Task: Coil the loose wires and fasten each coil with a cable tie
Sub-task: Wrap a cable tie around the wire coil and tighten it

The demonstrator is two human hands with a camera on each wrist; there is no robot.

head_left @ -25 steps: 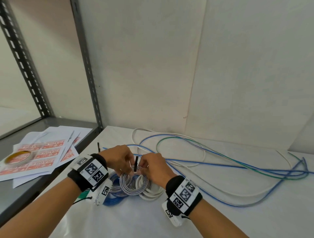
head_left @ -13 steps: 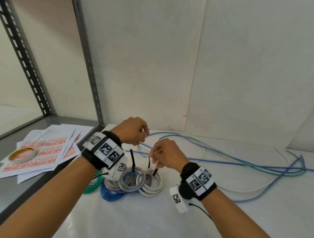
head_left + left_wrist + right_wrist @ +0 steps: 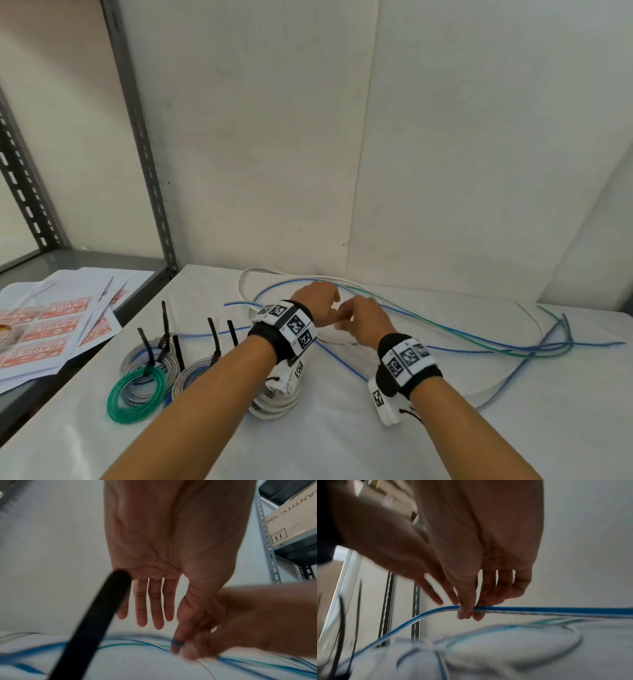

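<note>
At table centre, right hand (image 3: 481, 561) pinches the blue wire (image 3: 556, 609) between thumb and fingertip; left hand (image 3: 171, 561) hangs beside it with fingers straight, holding nothing. Wire runs left-right across the white table (image 3: 342, 438), long axis roughly parallel to the back wall, with the free run trailing off right. To do this well, find the end first and feed even loops into the left hand — untangle from the green wire (image 3: 445, 325) as you go. Tied coils (image 3: 137, 394) sit near-left.
</note>
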